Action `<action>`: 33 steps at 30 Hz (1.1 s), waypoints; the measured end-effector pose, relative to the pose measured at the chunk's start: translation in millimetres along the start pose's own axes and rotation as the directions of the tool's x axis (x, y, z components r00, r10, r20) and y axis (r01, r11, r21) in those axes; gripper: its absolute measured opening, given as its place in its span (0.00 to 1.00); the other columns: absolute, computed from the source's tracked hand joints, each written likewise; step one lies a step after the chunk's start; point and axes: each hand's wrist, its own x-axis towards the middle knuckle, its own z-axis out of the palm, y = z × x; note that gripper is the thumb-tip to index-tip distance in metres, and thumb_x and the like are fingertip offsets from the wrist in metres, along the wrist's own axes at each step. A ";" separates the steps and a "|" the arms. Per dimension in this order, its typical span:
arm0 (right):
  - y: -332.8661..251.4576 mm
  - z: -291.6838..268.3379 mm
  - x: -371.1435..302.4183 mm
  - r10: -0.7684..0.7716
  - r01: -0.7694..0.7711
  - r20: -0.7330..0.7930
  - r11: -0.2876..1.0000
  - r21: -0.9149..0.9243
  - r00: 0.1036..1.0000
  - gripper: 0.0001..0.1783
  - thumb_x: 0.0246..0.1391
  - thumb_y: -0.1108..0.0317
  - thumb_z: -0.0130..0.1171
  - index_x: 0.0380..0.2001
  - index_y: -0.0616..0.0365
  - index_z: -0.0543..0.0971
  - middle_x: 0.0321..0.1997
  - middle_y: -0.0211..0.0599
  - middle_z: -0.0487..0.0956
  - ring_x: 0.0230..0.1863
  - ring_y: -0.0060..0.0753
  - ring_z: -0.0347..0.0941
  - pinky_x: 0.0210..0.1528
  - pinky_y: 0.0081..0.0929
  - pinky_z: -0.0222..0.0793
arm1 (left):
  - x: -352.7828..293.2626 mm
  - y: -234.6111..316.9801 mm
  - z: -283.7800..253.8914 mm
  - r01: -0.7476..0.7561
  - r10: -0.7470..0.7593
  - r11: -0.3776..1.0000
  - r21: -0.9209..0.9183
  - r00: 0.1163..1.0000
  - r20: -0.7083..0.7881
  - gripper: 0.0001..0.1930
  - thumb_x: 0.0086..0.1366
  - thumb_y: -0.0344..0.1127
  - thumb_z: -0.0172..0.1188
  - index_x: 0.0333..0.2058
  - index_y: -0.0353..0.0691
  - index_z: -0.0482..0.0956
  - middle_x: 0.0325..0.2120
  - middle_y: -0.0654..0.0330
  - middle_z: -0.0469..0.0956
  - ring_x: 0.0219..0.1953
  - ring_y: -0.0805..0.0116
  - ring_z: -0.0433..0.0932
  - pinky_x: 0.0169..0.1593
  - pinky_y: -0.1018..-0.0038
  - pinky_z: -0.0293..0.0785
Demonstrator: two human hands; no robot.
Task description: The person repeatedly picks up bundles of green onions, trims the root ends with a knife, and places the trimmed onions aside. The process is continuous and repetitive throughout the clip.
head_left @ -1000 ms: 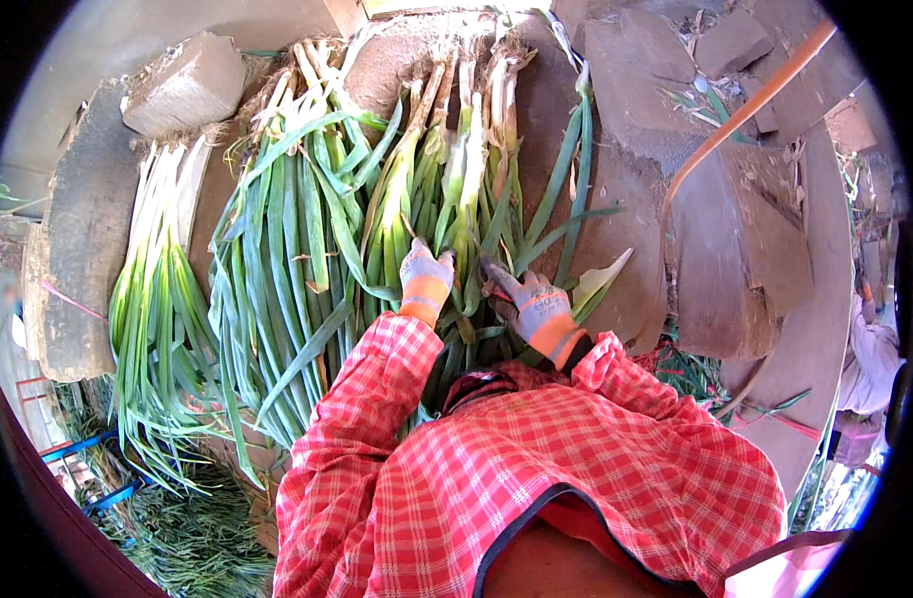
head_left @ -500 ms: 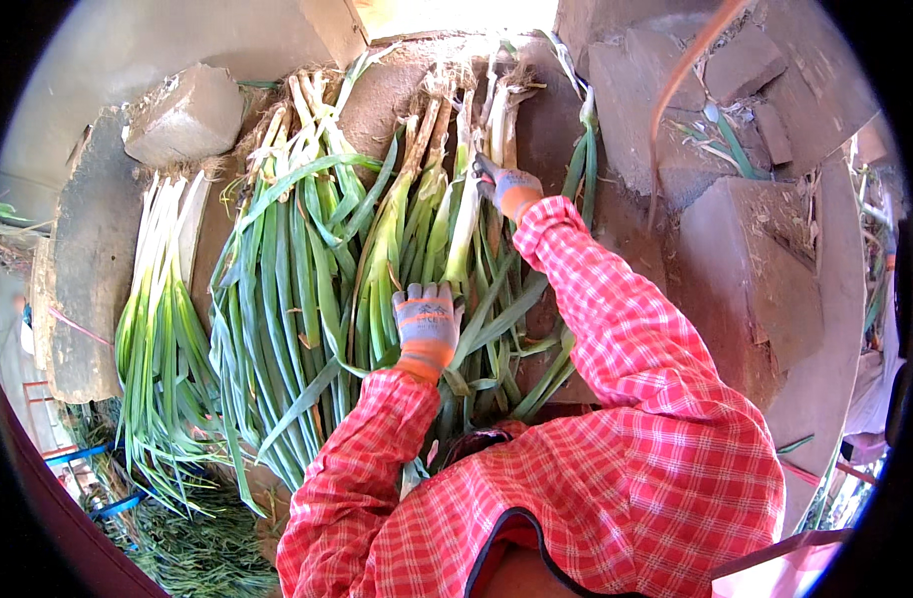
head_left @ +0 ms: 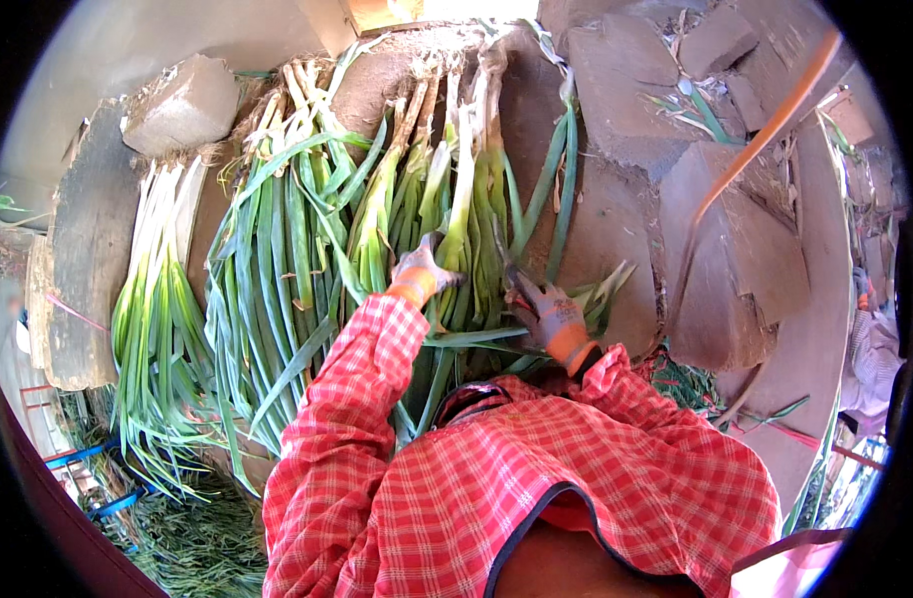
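Note:
Long green onions (head_left: 377, 214) lie in a spread row, rooted ends away from me and green leaves toward me. My left hand (head_left: 422, 271), in a grey and orange glove, has its fingers curled around a pale stalk (head_left: 457, 214) in the middle of the row. To its right, my gloved right hand (head_left: 554, 317) is closed at the leaves near my body. Loose leaf ends (head_left: 608, 294) stick out beyond it; its fingertips are partly hidden, so its exact hold is unclear. A separate bunch of green onions (head_left: 162, 249) with cleaner white stalks lies at the far left.
A stone block (head_left: 182, 107) rests beyond the left bunch, beside a worn wooden board (head_left: 86, 249). Broken slabs (head_left: 731, 259) lie at the right, with an orange-brown cord (head_left: 751, 149) hanging across. Cut leaves (head_left: 192, 543) heap at the lower left.
My right hand has moved from the upper stalks down toward my body, and leaf ends now show beside it. My left hand has shifted slightly up the row.

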 end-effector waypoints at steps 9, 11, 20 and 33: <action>-32.1 -10.4 -32.4 -0.009 0.010 0.042 0.999 -0.037 0.999 0.36 0.52 0.55 0.57 0.64 0.30 0.58 0.36 0.48 0.74 0.39 0.53 0.73 0.37 0.46 0.71 | -37.8 19.0 -25.6 -0.068 0.030 0.773 -0.630 0.997 -0.071 0.26 0.43 0.32 0.72 0.44 0.32 0.77 0.36 0.58 0.80 0.32 0.71 0.78 0.39 0.74 0.74; -41.0 -17.0 -37.5 -0.008 0.008 0.033 1.000 0.005 0.999 0.36 0.51 0.54 0.57 0.64 0.30 0.58 0.36 0.49 0.74 0.39 0.53 0.73 0.38 0.45 0.71 | -39.5 12.9 -21.9 -0.079 0.075 0.599 -0.797 0.996 -0.042 0.20 0.45 0.27 0.70 0.40 0.33 0.78 0.32 0.62 0.80 0.30 0.73 0.77 0.37 0.76 0.74; -56.7 -36.3 -32.0 -0.023 0.024 0.029 1.000 -0.020 0.999 0.27 0.52 0.52 0.56 0.56 0.40 0.67 0.36 0.50 0.73 0.38 0.53 0.73 0.38 0.45 0.70 | -47.1 12.2 -16.1 -0.102 0.094 0.621 -0.777 0.994 -0.056 0.19 0.47 0.28 0.70 0.40 0.30 0.77 0.30 0.61 0.80 0.30 0.72 0.76 0.36 0.75 0.74; -13.6 -55.4 -33.1 0.120 -0.129 -0.196 0.991 -0.031 0.973 0.30 0.53 0.59 0.56 0.61 0.39 0.64 0.29 0.49 0.75 0.31 0.53 0.74 0.35 0.45 0.69 | -102.2 11.2 13.6 -0.332 0.293 0.886 -0.323 0.942 -0.165 0.24 0.46 0.39 0.70 0.40 0.31 0.75 0.34 0.53 0.81 0.36 0.60 0.78 0.42 0.70 0.72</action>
